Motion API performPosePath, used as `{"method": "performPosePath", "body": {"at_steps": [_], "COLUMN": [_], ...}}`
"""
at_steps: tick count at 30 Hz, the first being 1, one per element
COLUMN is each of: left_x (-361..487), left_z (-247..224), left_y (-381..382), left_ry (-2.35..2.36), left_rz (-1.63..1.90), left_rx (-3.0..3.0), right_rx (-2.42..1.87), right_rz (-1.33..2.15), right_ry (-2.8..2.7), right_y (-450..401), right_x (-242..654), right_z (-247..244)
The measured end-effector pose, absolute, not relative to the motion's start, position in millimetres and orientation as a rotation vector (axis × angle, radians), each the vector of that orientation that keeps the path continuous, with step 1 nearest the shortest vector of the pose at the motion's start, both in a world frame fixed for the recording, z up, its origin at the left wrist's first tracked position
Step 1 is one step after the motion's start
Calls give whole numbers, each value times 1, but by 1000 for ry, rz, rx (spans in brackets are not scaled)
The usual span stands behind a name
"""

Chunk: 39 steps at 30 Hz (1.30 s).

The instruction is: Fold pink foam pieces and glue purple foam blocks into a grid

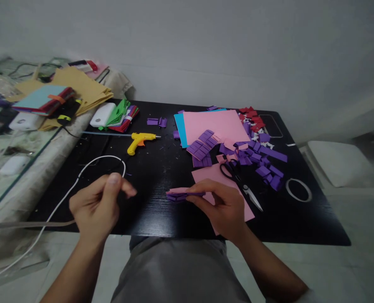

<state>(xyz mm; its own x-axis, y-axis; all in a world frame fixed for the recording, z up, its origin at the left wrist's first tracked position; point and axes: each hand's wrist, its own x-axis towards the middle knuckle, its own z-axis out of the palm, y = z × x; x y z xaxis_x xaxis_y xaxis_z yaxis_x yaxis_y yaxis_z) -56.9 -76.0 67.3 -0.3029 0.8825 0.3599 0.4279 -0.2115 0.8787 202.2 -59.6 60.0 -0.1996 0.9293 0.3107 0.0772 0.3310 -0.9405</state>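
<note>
My right hand pinches a folded purple and pink paper piece by its right end, above the near part of the black table. To the left, my left hand is raised with its fingers curled and thumb up; whether anything small is in it cannot be made out. A pink sheet lies partly under my right hand, with black-handled scissors on and beside it. Farther back, purple panels with a grid of folded pieces rest partly on a large pink sheet.
A yellow glue gun and a white cable lie on the left. Purple scraps, red scraps and a tape ring are on the right. Coloured paper packs stand at the back left.
</note>
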Motion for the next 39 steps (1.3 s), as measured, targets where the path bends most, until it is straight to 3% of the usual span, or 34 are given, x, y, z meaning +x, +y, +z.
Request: {"method": "performPosePath", "body": {"at_steps": [7,13,18,26,33,39], "left_x": [-47,-51,-32,-20,-28,-27], "left_z": [59,58,48,12,-5,3], "left_y": [-63,-59,-56,-42,-15,-1], "left_ry": [1660,1677,1171,1226,1353,1494], "left_rz": [1358,1168,925,671,560,502], "left_rx": [1614,1611,1274,1118,1358,1905], "right_rx": [-989,-1087,-1145,-1267,-1513,-1738], "right_rz": [1076,1487,1764,1904,1642,796], "right_ry": [-1510,-1181,-942,-910,-1360,-2083], "right_y": [-59,-50,-27,-11,-27,-35], "right_x": [203,198,190,193,203,217], "right_z": [63,61,39,9,4,21]}}
